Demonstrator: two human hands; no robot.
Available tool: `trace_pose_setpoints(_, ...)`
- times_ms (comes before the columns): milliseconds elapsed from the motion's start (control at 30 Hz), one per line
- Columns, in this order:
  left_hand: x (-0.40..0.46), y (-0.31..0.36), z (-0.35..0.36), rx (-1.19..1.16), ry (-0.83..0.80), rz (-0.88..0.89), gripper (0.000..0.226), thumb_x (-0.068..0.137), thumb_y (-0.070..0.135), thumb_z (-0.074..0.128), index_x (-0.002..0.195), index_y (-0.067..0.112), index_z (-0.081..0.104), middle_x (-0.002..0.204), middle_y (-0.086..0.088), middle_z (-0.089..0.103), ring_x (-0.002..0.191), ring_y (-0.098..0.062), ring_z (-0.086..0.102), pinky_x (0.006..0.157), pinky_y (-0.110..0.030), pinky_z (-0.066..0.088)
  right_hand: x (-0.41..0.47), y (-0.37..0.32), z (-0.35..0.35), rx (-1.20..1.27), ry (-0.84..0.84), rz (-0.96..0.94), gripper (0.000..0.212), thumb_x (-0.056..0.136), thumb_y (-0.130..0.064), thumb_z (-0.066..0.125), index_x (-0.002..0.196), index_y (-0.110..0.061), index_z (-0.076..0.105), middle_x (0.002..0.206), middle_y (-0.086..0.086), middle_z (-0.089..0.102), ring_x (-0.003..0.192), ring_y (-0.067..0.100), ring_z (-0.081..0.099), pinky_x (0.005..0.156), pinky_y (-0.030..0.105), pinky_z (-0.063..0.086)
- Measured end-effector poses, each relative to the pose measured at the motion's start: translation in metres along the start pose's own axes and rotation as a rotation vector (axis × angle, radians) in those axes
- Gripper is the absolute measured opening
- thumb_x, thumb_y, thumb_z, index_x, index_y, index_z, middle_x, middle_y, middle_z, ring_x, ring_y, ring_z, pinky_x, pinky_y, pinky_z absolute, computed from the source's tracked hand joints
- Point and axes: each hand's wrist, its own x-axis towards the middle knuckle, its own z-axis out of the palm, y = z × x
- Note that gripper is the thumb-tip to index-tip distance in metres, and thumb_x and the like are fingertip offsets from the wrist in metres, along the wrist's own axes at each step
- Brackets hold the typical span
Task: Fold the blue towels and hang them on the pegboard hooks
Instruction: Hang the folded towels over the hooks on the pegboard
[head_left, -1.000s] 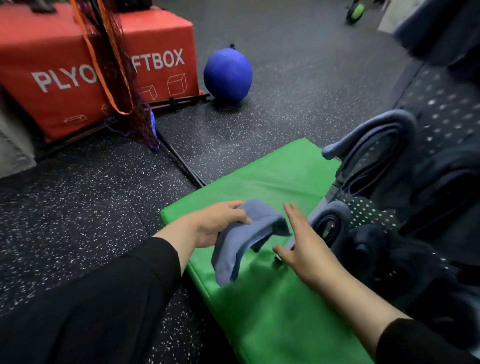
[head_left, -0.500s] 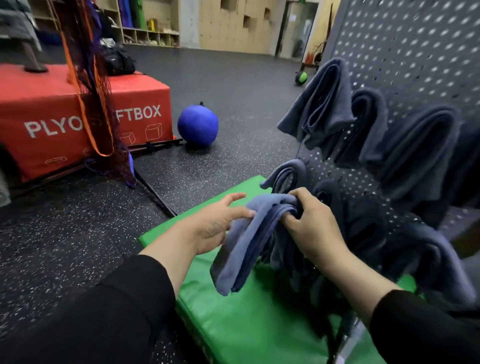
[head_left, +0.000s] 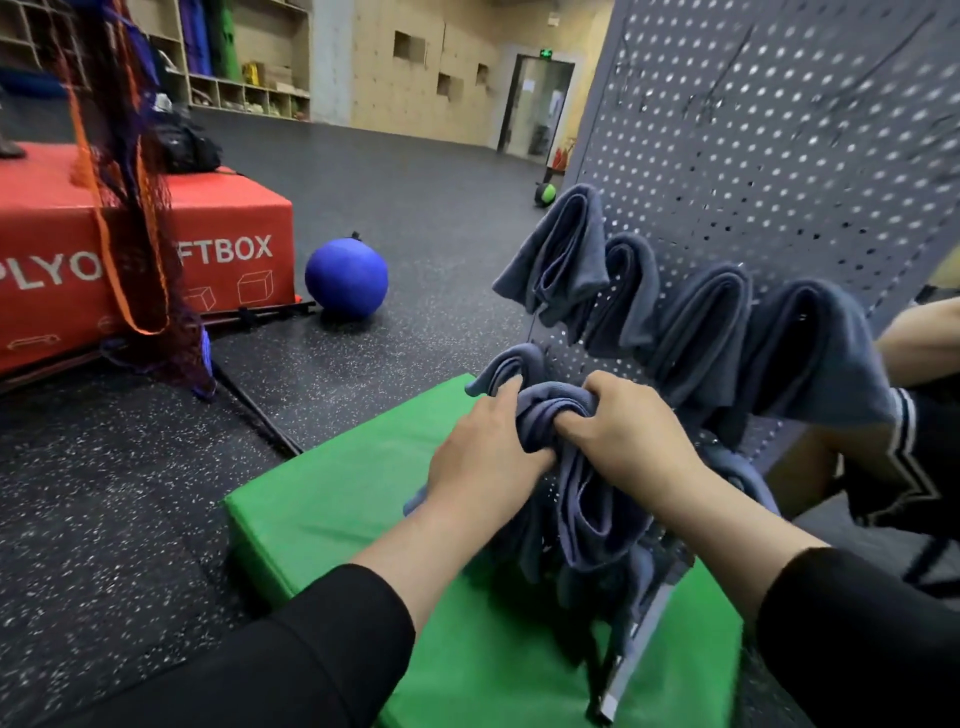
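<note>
Folded towel (head_left: 558, 415) sits at frame centre against the pegboard (head_left: 753, 171), bunched at its fold between right hand (head_left: 626, 434) and left hand (head_left: 488, 457), both curled round it (likely seeking a hook beneath four hung towels (head_left: 691, 312))

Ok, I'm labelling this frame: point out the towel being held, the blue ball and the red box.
towel (head_left: 587, 499), head view, hanging folds below the hands
blue ball (head_left: 346, 277), head view, middle of its front
red box (head_left: 228, 218), head view, front face near its top edge
</note>
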Motion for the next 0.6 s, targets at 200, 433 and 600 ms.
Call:
trace_pose_setpoints(200,-0.009,0.028,-0.011,0.083,0.072,0.027,0.052,0.093,0.026,0.057,0.141,0.032,0.038,0.135,-0.002,0.057,0.115,-0.035,0.059,0.085,-0.042,0.046,-0.005,0.004,-0.029,-0.094,-0.019,-0.042,0.028,0.080,-0.044,0.062,0.076,-0.020,0.048,0.077,-0.001,0.059,0.080,0.029,0.056,0.066,0.038,0.043)
trace_pose_setpoints(433,-0.002,0.065,-0.045,0.040,0.185,0.120,0.032,0.093,0.018,0.051,0.122,0.032,0.054,0.115,-0.003,0.068,0.102,-0.036,0.061,0.075,-0.040,0.041,-0.007,0.007,-0.075,-0.014,0.070,-0.109,0.015,0.086,-0.029,0.062,0.091,-0.019,0.052,0.086,-0.002,0.058,0.084,0.025,0.055,0.068,0.036,0.037)
trace_pose_setpoints(600,0.016,0.108,-0.070,-0.152,0.240,0.193,0.032,0.091,0.016,0.058,0.118,0.033,0.063,0.102,-0.003,0.074,0.098,-0.034,0.064,0.077,-0.039,0.048,-0.004,0.017,-0.120,0.164,0.176,-0.078,0.010,0.088,-0.019,0.062,0.097,-0.022,0.061,0.082,-0.004,0.065,0.078,0.021,0.059,0.068,0.035,0.042)
